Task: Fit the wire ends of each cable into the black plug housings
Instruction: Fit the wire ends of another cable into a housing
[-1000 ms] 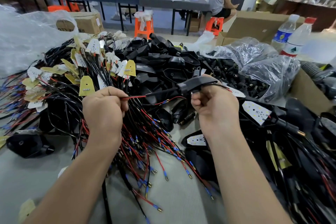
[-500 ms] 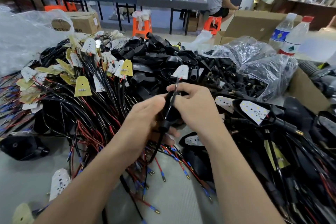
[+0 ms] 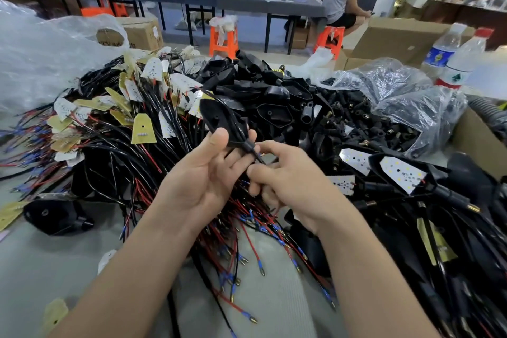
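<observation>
Left of the hands sprawls a heap of red and black cables (image 3: 115,151), the left hand (image 3: 203,181) grips a black plug housing (image 3: 219,118) between thumb and curled fingers, and the right hand (image 3: 290,181), touching it, pinches the wire (image 3: 258,157) at the housing's lower neck.

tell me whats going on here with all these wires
A person is working at a table. The left hand holds one black plug housing up, while the right hand pinches the thin cable at its narrow lower end. Loose cables and more housings are heaped behind.
</observation>
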Available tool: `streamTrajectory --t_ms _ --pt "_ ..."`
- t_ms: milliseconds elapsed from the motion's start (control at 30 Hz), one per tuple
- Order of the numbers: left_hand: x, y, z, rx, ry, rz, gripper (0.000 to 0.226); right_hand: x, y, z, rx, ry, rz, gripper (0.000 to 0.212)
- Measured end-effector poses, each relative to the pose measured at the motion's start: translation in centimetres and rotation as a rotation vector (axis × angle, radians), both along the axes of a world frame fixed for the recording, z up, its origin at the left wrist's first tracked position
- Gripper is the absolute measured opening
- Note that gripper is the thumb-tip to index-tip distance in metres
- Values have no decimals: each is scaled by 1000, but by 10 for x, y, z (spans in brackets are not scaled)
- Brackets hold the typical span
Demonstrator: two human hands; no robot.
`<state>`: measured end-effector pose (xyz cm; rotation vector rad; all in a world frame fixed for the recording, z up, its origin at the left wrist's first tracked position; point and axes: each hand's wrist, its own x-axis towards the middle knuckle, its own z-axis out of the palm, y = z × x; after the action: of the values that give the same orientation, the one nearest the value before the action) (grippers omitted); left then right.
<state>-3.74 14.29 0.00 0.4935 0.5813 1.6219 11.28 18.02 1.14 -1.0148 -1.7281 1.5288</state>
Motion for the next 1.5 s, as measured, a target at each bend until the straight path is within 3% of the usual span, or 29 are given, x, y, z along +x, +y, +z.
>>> streamTrajectory --t_ms 67,133,433,567,700,733,800,867,933,1033,1167,1233,1333,1433,1500 --pt "-2 2 0 38 -71 20 41 10 7 5 42 -23 -37 10" --pt "-3 2 -1 61 -86 41 35 21 9 9 73 -37 -11 18" --pt "-18 -2 5 105 -201 100 34 46 11 25 109 -119 -4 16" --pt "-19 -1 -2 70 -80 93 41 43 13 20 364 -414 -209 10" --pt "-19 4 -11 75 60 108 52 30 7 12 548 -657 -391 16" --pt "-19 6 -12 84 122 116 51 24 5 11 590 -653 -405 24" --pt "-19 7 -15 104 279 120 48 11 1 9 561 -429 -427 37" --pt "-18 6 -16 120 389 79 53 -3 -5 8 460 -154 -414 38" --pt "-15 4 -18 149 456 -3 57 -12 -8 5 435 -1 -382 31" --pt "-9 1 -18 181 486 -88 52 -13 -7 2 451 120 -426 15" --pt "-3 3 -20 154 460 -97 50 -11 -3 5 215 365 -445 26" --pt "0 4 -23 137 457 -90 51 -8 -1 7 152 319 -357 25" --pt "-2 3 -25 178 446 -135 45 -1 2 8 201 74 -211 22" --pt "-1 2 -24 213 402 -163 40 -1 0 7 329 -60 -388 11" --pt "1 3 -22 249 418 -171 41 -8 -5 5 434 -2 -548 11"
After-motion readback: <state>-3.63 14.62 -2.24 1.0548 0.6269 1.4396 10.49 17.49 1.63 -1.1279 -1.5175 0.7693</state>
